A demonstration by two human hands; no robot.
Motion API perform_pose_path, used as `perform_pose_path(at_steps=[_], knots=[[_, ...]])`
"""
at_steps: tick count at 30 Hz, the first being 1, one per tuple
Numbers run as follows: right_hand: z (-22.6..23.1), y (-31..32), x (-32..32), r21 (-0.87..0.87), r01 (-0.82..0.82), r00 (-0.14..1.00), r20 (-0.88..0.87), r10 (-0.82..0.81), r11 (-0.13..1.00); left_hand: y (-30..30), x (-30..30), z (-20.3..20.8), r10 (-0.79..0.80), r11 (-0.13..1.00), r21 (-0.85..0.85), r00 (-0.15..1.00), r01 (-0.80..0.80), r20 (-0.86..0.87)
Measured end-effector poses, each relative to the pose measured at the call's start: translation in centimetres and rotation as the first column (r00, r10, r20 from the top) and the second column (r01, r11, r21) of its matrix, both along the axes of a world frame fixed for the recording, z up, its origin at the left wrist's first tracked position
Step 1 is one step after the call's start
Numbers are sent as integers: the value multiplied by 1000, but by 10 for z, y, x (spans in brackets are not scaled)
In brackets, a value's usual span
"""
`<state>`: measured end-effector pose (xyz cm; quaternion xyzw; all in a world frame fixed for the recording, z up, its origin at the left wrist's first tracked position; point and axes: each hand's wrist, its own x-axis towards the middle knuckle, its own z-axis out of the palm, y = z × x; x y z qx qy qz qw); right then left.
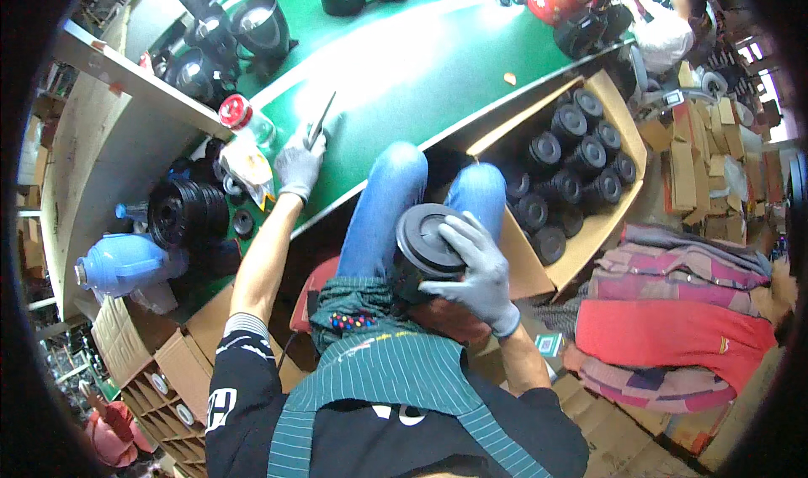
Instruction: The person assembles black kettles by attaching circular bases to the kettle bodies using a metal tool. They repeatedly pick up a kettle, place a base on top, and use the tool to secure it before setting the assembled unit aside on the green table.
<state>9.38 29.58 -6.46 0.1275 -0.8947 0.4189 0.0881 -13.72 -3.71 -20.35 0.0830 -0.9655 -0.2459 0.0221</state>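
My left hand [300, 162], in a grey glove, reaches over the green tabletop and grips a slim dark tool [322, 118] with a pointed end; its exact kind is not clear. In my lap, between the thighs, rests a round black canister [421, 259] with a ridged flat lid. My right hand [478, 268], also gloved, grips it from the right, with fingers across the lid and the thumb at its near side. Close to my left hand stand a clear jar [248, 123] with a red lid and an open white packet [246, 171].
An open carton [619, 217] at the right holds several black canisters. Black discs [181, 213] and a blue bottle [126, 263] stand at the left. Dark pots [261, 25] line the far table [404, 82]. Folded clothes [673, 335] lie right; a person [665, 36] works beyond.
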Motion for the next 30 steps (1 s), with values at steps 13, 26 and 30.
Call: perform_pose_path(at_steps=[13, 26, 30], knots=[[-61, 25, -157, -858, 442, 870, 481, 107, 262, 56, 49, 108, -704, 580, -99, 436, 808, -560], [-142, -13, -237, -839, 544, 768, 486, 417, -25, 72, -145, 125, -469, 807, 141, 768, 574, -436], [-134, -10, -232, -806, 583, 717, 568, 405, 99, 82, -224, 116, -432, 902, -210, 773, 378, -464]])
